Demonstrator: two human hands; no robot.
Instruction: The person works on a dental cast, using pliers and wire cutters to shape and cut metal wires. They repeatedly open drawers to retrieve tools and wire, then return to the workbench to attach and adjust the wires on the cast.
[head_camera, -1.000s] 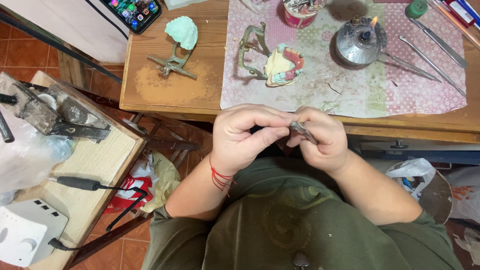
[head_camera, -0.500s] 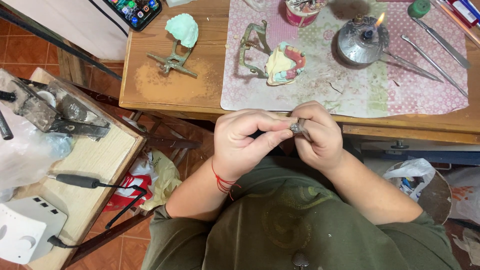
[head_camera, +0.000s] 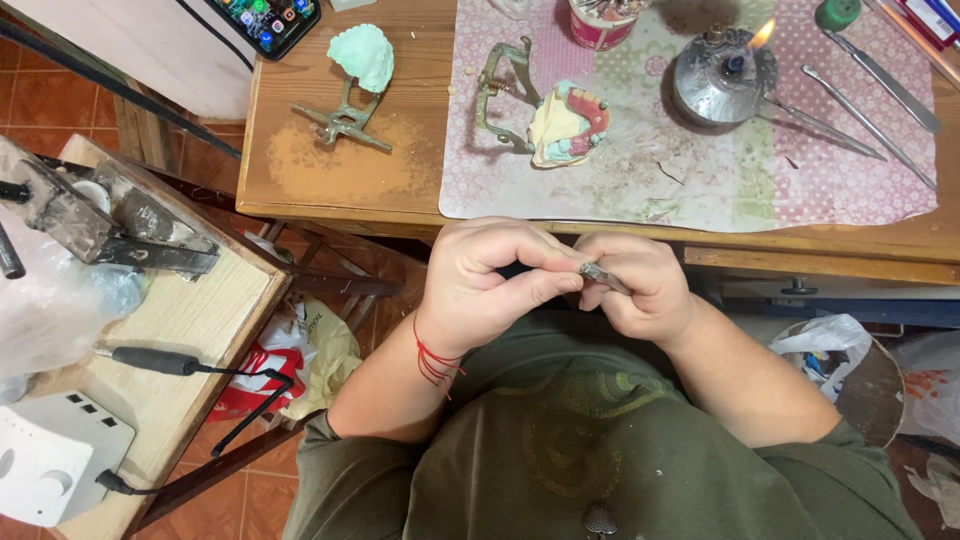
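Metal tool (head_camera: 603, 275) — long axis slanted (tip upper-left) — between 2 hands

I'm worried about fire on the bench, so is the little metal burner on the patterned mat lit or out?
Lit. A small orange flame rises from the top of the metal burner on the patterned mat.

pink dotted and pale green patchwork mat (head_camera: 700, 170) on a brown wooden table (head_camera: 340, 170). mint green plaster cast (head_camera: 364, 55). cream model with pink gums and turquoise dabs (head_camera: 568, 125). silver burner (head_camera: 722, 80), orange flame. olive green shirt (head_camera: 600, 450), red wrist string (head_camera: 432, 358).
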